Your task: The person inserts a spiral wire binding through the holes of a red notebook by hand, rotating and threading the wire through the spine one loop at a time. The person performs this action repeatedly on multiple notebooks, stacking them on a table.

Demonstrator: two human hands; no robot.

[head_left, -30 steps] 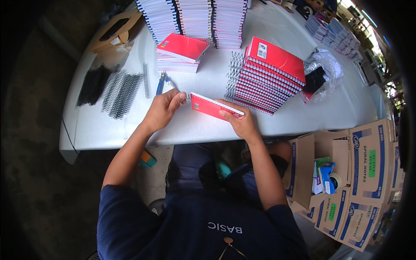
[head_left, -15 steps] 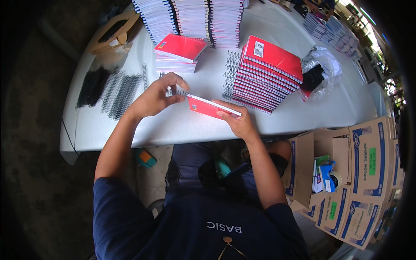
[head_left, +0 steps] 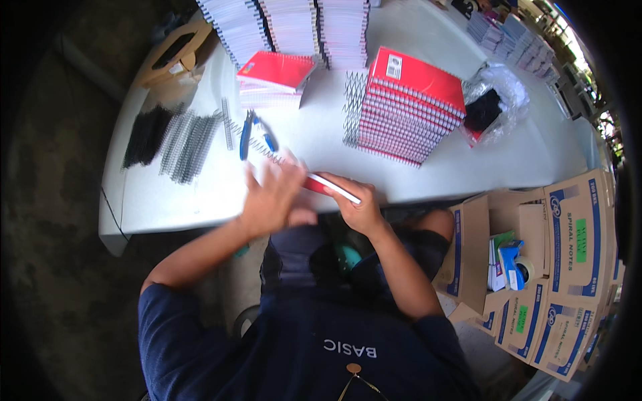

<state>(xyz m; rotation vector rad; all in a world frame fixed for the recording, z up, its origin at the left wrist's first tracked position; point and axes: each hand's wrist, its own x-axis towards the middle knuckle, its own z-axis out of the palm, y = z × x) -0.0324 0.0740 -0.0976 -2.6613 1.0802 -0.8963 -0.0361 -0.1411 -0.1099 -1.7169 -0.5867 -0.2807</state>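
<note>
My right hand (head_left: 361, 206) grips a thin red notebook (head_left: 316, 185) by its near right end, edge upward, just above the front of the table. A wire spiral coil (head_left: 262, 148) sticks out from the notebook's far left end and stretches across the tabletop. My left hand (head_left: 273, 197), blurred by motion, is open with fingers spread in front of that end, hiding part of the notebook and coil. Blue-handled cutting pliers (head_left: 246, 136) lie beside the coil. I cannot tell whether the left fingers touch the notebook.
A tall stack of red spiral notebooks (head_left: 414, 107) stands right of centre on the white table (head_left: 180, 208). A smaller red-topped pile (head_left: 275, 70) sits before big bound stacks (head_left: 287, 27). Loose coils (head_left: 190, 146) lie left. Cardboard boxes (head_left: 575, 234) fill the right side.
My left hand has swung down and right from the coil, its fingers spreading from a curled pose. The pliers and coil are now uncovered. My right hand has shifted slightly down and left with the notebook.
</note>
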